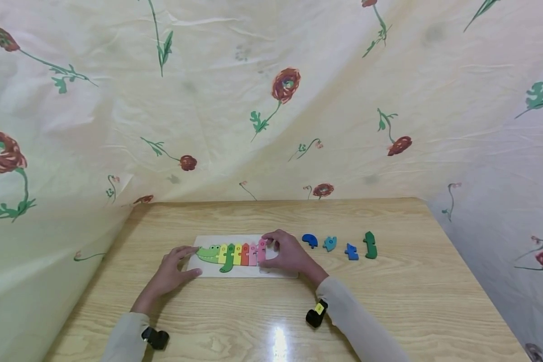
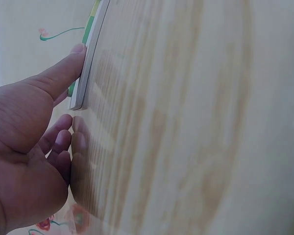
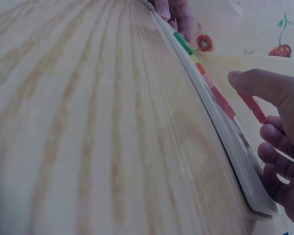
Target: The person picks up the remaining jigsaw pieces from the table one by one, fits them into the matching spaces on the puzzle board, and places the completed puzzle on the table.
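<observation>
Pale sleeves [image 1: 362, 322] come in from the bottom edge of the frame, each wrist bearing a small black device [image 1: 317, 314]. Beyond them, just left of centre, lies a white board [image 1: 240, 239] with the person's two hands at its opposite ends. The left hand [image 1: 169, 269] is at the board's left end, thumb and forefinger spread wide, with the thumb touching the edge in the left wrist view. The right hand [image 1: 287, 255] reaches over the right end and holds a pink piece [image 1: 262, 250] between thumb and fingers; the right wrist view shows that piece tilted, raised above the board. Between the hands, a green crocodile head [image 1: 208, 255] lies at the left of the board, followed by a row of yellow, green, orange-red and pink pieces [image 1: 238, 255].

Right of the right hand, four loose pieces lie apart: a dark blue one [image 1: 309, 240], a light blue one [image 1: 330, 244], a blue one [image 1: 351, 252] and a tall green one [image 1: 370, 245].

Everything rests on a wood-grained table [image 1: 235, 317], a bright glare at the lower middle. Cream cloth [image 1: 226, 100] printed with red flowers fills the upper frame and the left side; at the far right it looks greyer.
</observation>
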{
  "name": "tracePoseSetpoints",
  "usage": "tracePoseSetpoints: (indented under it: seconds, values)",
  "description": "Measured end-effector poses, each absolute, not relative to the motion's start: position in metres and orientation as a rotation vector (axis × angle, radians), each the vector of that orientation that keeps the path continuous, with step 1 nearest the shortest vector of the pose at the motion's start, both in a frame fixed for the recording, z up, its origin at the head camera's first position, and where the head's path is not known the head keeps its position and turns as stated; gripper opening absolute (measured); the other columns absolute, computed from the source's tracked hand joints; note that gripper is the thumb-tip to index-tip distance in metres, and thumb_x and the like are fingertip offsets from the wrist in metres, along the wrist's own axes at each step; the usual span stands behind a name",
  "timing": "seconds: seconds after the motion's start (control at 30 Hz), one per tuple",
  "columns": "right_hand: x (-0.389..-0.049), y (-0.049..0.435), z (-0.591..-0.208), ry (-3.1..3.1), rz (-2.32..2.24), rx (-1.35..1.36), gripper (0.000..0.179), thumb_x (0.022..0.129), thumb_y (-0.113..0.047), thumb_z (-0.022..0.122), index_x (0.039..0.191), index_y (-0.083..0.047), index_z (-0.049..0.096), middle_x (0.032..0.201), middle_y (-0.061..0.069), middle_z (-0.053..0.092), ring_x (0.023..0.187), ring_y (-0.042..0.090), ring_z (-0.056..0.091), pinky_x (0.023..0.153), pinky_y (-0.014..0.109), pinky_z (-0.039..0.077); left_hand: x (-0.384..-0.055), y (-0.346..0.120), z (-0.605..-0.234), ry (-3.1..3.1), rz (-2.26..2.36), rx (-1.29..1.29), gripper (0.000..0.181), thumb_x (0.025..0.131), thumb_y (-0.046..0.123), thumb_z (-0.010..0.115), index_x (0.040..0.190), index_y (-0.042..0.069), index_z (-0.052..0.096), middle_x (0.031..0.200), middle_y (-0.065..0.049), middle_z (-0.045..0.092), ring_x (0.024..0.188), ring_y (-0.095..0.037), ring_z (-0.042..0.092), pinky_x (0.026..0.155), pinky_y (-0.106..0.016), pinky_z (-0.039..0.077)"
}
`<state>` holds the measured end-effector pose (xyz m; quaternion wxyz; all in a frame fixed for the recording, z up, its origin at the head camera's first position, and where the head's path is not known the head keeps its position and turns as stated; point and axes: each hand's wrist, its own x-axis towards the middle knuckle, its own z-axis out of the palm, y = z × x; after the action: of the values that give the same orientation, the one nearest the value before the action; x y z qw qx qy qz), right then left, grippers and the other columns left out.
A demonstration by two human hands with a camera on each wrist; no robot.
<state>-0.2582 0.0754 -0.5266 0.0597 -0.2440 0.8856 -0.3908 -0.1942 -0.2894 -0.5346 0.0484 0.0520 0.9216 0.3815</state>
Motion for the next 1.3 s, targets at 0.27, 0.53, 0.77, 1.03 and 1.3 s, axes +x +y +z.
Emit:
tracePoseSetpoints:
  seconds: [0.27, 0.53, 0.77, 1.03, 1.3]
  values:
    - [-0.2581, 0.0738, -0.5250, 2.688, -1.133, -0.730, 0.070, 0.075, -0.039, 0.092, 0.133, -0.010, 0.065, 0.106, -0.001, 0.059, 0.091, 0.015, 0.052, 0.074, 0.027, 0.048, -0.1943, -0.2893, -0.5338, 2.797, 1.163, 0.138, 0.068, 0.090, 0.036, 0.080, 0.148, 0.013, 0.053, 0.157, -0.025, 0.035, 0.139, -0.049, 0.029, 0.109, -0.073, 0.028]
    - [-0.2576, 0.0718, -0.5260, 2.681, -1.112, -0.715, 0.071, 0.075, -0.039, 0.092, 0.134, -0.010, 0.065, 0.105, -0.003, 0.057, 0.091, 0.016, 0.051, 0.076, 0.029, 0.047, -0.1941, -0.2890, -0.5330, 2.805, 1.165, 0.145, 0.068, 0.089, 0.035, 0.080, 0.148, 0.012, 0.054, 0.156, -0.025, 0.035, 0.138, -0.048, 0.030, 0.108, -0.073, 0.029]
    - [-0.2573, 0.0698, -0.5235, 2.660, -1.098, -0.683, 0.073, 0.075, -0.041, 0.092, 0.135, -0.009, 0.064, 0.107, -0.002, 0.057, 0.095, 0.017, 0.052, 0.080, 0.032, 0.048, -0.1941, -0.2899, -0.5343, 2.806, 1.170, 0.147, 0.068, 0.090, 0.034, 0.080, 0.148, 0.012, 0.054, 0.156, -0.025, 0.035, 0.138, -0.048, 0.030, 0.108, -0.073, 0.029]
    - [-0.2578, 0.0694, -0.5249, 2.655, -1.062, -0.653, 0.076, 0.075, -0.043, 0.092, 0.137, -0.010, 0.063, 0.111, -0.002, 0.058, 0.097, 0.018, 0.053, 0.087, 0.035, 0.050, -0.1944, -0.2901, -0.5358, 2.798, 1.166, 0.126, 0.068, 0.089, 0.035, 0.080, 0.148, 0.014, 0.054, 0.157, -0.024, 0.034, 0.139, -0.047, 0.029, 0.109, -0.072, 0.028]
    - [-0.2569, 0.0684, -0.5260, 2.648, -1.060, -0.618, 0.074, 0.075, -0.043, 0.092, 0.136, -0.012, 0.065, 0.112, -0.003, 0.058, 0.099, 0.017, 0.054, 0.092, 0.036, 0.051, -0.1942, -0.2891, -0.5343, 2.803, 1.154, 0.134, 0.068, 0.089, 0.034, 0.080, 0.149, 0.013, 0.053, 0.157, -0.025, 0.034, 0.139, -0.048, 0.030, 0.109, -0.072, 0.029]
